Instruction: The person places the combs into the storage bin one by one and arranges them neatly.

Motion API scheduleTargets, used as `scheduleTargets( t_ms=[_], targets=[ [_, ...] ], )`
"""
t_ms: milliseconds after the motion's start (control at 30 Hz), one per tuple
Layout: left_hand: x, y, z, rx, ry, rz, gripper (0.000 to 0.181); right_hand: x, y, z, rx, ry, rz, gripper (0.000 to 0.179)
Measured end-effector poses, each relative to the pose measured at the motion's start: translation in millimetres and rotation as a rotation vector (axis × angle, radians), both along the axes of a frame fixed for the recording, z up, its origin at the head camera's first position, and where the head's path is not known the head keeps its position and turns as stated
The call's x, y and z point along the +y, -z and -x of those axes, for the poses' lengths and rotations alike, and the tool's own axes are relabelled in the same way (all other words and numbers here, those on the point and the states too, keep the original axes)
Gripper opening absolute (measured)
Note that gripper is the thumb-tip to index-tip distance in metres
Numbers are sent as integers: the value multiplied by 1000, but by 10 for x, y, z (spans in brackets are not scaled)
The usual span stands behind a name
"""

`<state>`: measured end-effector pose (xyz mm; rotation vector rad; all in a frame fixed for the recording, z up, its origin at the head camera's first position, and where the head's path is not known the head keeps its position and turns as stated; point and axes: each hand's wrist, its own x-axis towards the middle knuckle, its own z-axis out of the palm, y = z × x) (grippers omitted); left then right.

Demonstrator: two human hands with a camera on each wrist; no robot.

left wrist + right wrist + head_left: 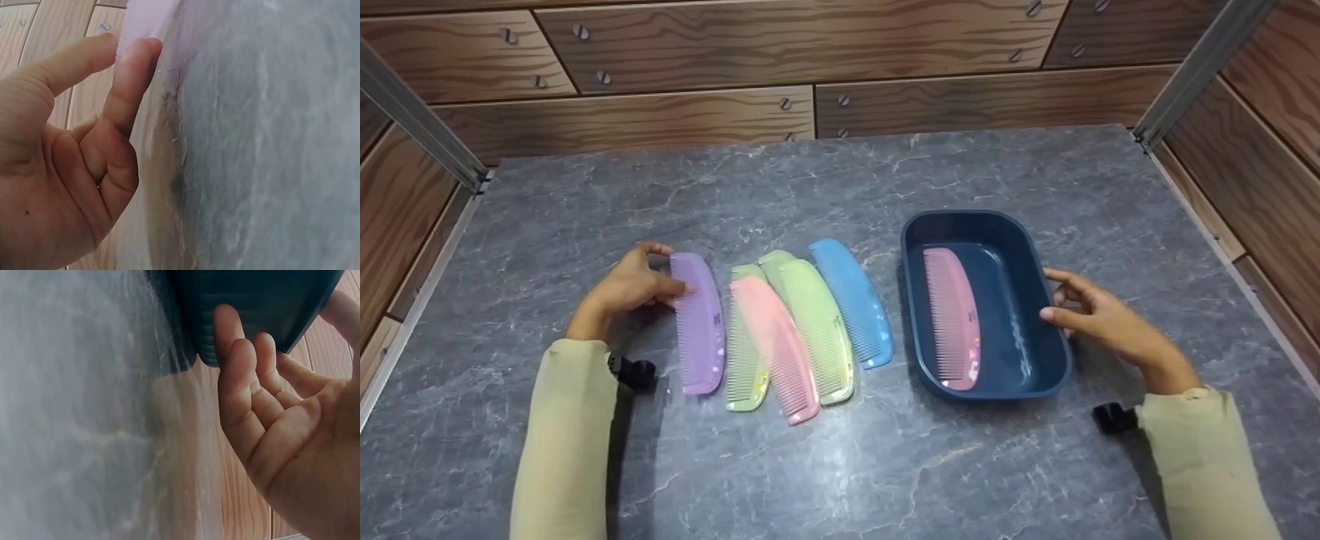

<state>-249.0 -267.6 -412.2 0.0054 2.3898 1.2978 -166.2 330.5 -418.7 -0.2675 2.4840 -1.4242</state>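
Note:
My left hand [634, 283] pinches a purple comb [701, 322] near its upper end, thumb on top. In the left wrist view, the thumb and a fingertip meet the edge of the translucent comb [147, 17]. At the right, my right hand [1099, 311] holds a dark blue plastic tub [911, 319] by its side, thumb at the rim and fingers along the outer wall. The right wrist view shows fingertips against the ribbed tub wall [264, 304]. Inside the tub, a pink comb [952, 319] lies against the left side.
Between my left hand and the tub lie overlapping combs: a salmon pink comb [776, 349] over light green combs [821, 330], with a blue comb [851, 304] beside them. They rest on a grey marbled table [780, 480]. Wood-patterned walls [810, 45] enclose the back and sides.

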Motion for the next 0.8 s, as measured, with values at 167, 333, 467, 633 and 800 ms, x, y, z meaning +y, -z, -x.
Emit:
scheduleTargets(
  t_ms=[167, 333, 467, 633, 800],
  targets=[
    [-26, -18, -26, 32, -2, -25, 72, 0, -3, 0, 2, 2, -18, 62],
    [-26, -39, -55, 55, -24, -73, 71, 6, 3, 1, 2, 3, -21, 62],
    [-40, -46, -76, 70, -44, -146, 68, -3, -3, -3, -7, -1, -13, 62],
    [-47, -80, -103, 103, -77, -199, 64, -14, -17, -13, -33, -8, 11, 63],
    [0, -154, -125, 114, -111, -222, 61, -2, -34, -16, -49, -35, 68, 60]
  ],
)
